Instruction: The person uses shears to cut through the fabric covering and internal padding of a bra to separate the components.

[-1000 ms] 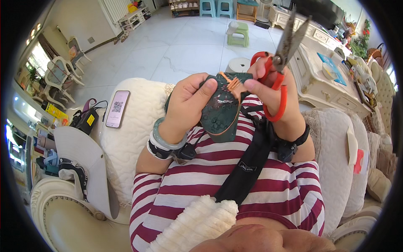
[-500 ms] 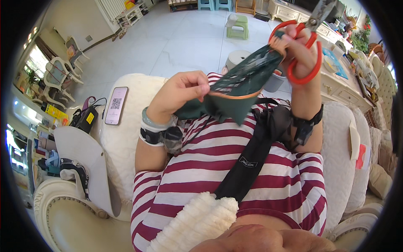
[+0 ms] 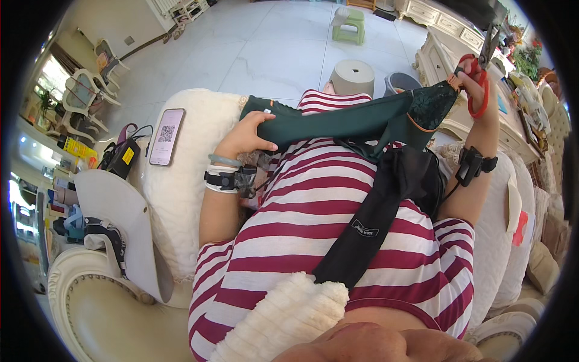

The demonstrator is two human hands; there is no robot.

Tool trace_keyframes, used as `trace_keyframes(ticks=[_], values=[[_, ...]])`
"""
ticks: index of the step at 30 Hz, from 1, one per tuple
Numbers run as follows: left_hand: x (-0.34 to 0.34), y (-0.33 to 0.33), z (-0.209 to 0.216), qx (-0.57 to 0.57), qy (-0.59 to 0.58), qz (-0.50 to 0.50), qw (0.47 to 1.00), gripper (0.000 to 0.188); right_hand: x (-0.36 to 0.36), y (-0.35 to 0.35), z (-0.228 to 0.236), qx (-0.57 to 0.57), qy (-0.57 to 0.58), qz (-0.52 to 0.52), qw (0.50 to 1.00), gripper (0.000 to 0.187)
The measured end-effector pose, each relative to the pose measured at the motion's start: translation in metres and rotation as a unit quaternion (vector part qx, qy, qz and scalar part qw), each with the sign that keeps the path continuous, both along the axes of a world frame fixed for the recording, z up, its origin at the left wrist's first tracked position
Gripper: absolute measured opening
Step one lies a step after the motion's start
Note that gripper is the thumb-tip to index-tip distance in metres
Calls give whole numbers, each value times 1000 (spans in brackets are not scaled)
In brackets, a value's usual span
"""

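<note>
Dark green cloth [image 3: 350, 123] is drawn out across the lap, over a striped garment [image 3: 289, 232], between 2 hands. Near its left end it is held by the left hand [image 3: 246, 135], thumb at the lower edge and fingers bent over the upper part; how tightly they press cannot be told. At the other end, the gathered tip beside the lace panel [image 3: 433, 107] is pinched by the fingers of the right hand [image 3: 472, 85], in which red-handled scissors [image 3: 483, 64] are also carried, blades upward. The cloth should be light, soft and limp, perhaps slightly slippery; the lace is judged more fragile, easily snagged by a blade. Hold is best taken on the plain fabric. A phone [image 3: 166, 137] is seen on a white quilted cover [image 3: 184, 187], near the left hand.
</note>
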State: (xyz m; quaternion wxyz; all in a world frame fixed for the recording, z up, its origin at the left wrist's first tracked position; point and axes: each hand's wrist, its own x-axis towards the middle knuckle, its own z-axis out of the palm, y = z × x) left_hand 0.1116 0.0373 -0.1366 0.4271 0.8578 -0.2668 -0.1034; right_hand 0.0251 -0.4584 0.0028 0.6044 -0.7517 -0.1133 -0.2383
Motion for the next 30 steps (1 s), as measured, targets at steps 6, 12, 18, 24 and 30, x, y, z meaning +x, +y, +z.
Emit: trace_keyframes(ticks=[6, 12, 18, 24, 30], values=[[1, 1, -11, 151, -257, 172, 939, 96, -10, -9, -23, -62, -26, -75, 995, 16], [9, -11, -18, 270, -218, 183, 920, 80, -13, -43, -38, -30, -25, -141, 989, 14], [24, -22, -28, 378, -158, 213, 887, 32, -20, -72, -55, -58, -29, -208, 976, 15], [26, -19, -32, 146, -272, 241, 920, 17, -37, -88, -63, -89, 49, -326, 940, 12], [-15, -58, 50, -188, -233, 93, 950, 11, -29, -3, -43, -28, 44, -195, 979, 20]])
